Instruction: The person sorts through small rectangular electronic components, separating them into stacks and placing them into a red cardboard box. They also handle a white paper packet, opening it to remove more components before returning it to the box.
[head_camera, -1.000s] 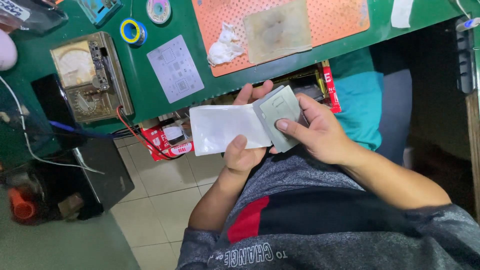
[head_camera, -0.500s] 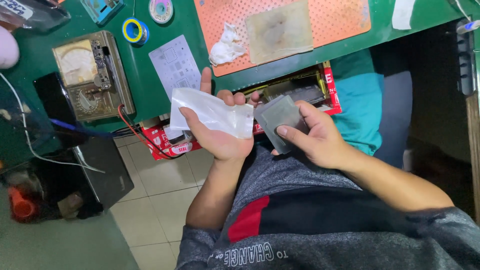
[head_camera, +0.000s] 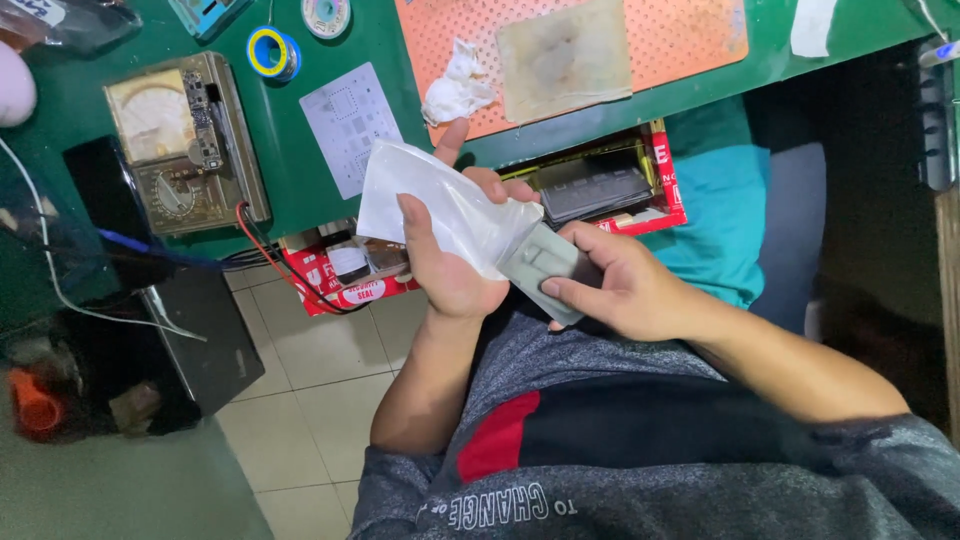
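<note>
The left hand (head_camera: 450, 275) held a translucent white plastic pouch (head_camera: 440, 210), thin, glossy and creased, its free end rising toward eleven o'clock; the thumb lay across the pouch's face with the fingers curled behind it, so that grip was closed on the pouch. The right hand (head_camera: 625, 290) held a flat grey slab (head_camera: 545, 270), rectangular, matt and smooth with rounded corners; its upper end sat inside the pouch mouth, its lower end showed bare between the two hands; the fingers were wrapped round its edge, so that grip was closed on the slab. Both things sat over the person's lap, just below the bench edge, at the middle of the view.

At twelve o'clock the green bench (head_camera: 300, 190) carried an orange perforated mat (head_camera: 690, 35) with a stained square of cloth (head_camera: 565, 55) and a crumpled white tissue (head_camera: 455, 90) on it; at eleven lay a pale sheet (head_camera: 350, 125) printed with small squares; at ten stood a worn brass-coloured meter (head_camera: 185, 145) with a dial. A red open tray (head_camera: 640, 185) sat under the bench edge at one o'clock.
</note>
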